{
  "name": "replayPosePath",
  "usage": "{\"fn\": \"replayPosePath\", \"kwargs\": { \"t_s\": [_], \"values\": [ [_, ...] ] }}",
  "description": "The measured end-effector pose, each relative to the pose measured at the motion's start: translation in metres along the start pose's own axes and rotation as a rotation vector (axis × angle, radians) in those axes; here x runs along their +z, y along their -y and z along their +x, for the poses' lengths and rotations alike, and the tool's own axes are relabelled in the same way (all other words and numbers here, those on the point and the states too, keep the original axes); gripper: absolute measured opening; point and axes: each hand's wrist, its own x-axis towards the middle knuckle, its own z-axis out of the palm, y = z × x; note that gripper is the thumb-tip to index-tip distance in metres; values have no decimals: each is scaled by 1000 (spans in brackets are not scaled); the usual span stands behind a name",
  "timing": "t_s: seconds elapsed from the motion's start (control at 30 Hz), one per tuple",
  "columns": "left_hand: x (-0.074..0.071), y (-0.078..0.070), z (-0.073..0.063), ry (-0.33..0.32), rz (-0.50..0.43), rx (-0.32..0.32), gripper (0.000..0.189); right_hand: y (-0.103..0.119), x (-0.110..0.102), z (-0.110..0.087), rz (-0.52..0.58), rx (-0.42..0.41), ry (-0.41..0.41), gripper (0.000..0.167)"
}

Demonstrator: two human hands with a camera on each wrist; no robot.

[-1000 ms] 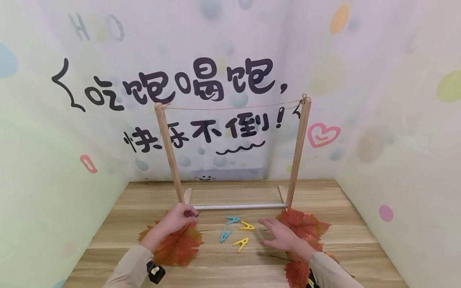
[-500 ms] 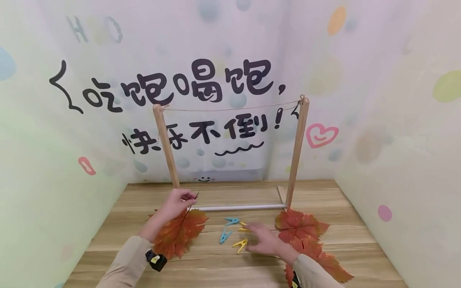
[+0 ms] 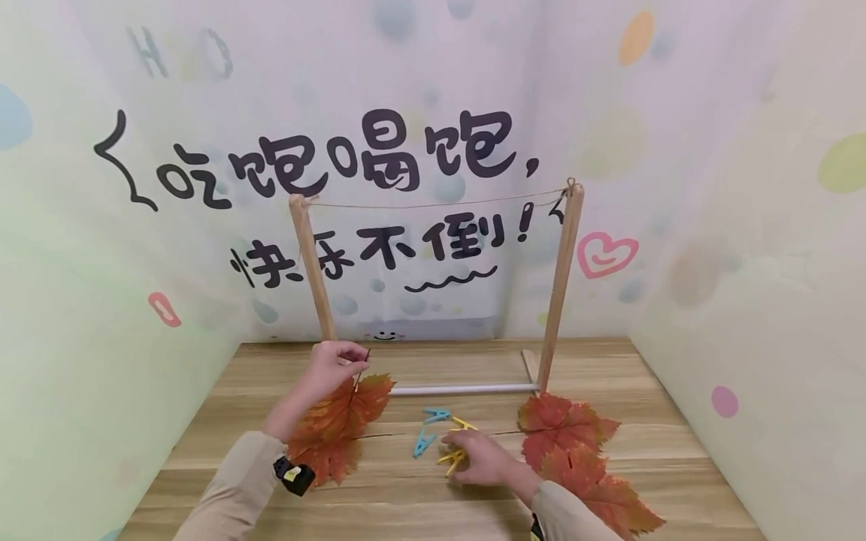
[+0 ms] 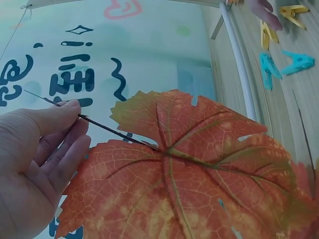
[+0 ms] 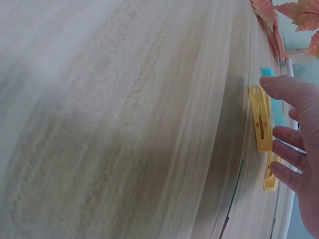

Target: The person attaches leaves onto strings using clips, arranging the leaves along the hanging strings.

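My left hand [image 3: 330, 370] pinches the dark stem [image 4: 112, 129] of a red-orange artificial maple leaf [image 4: 199, 174] between thumb and fingers. That leaf hangs from its stem above another maple leaf [image 3: 331, 454] lying on the table. Over the middle of the table, my right hand [image 3: 490, 462] has its thumb and fingers spread apart around a yellow clothespin [image 5: 260, 119]. The thumb tip is right at one end of this clothespin in the right wrist view. A second yellow clothespin [image 3: 464, 424] lies just beyond it, partly covered by the fingers. Two blue clothespins [image 3: 424, 443] lie to the left.
A wooden frame [image 3: 558, 293] stands behind, with a thin string [image 3: 433, 205] tied between its post tops and a white rod [image 3: 467, 388] low down. More maple leaves [image 3: 595, 488] lie at the right. Printed curtains [image 3: 433, 75] enclose the wooden table [image 3: 406, 511].
My left hand has risen, lifting the maple leaf by its stem off the one beneath. My right hand has moved left from the right-hand leaves to the yellow clothespins.
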Motion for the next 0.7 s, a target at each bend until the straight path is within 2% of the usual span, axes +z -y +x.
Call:
{"fn": "replayPosePath", "kwargs": {
  "t_s": [0.13,0.33,0.53,0.7],
  "values": [
    [-2,-1,2,-17,31,-6,6,1,4,2,-26,-17,-9,54],
    [-1,-3,5,-2,27,-15,8,4,8,5,-50,-5,24,49],
    [1,-3,5,-2,9,-38,7,4,16,6,-78,-57,-23,36],
    [0,-3,7,-25,23,-20,6,5,20,6,-101,-70,-54,29]
  ]
}}
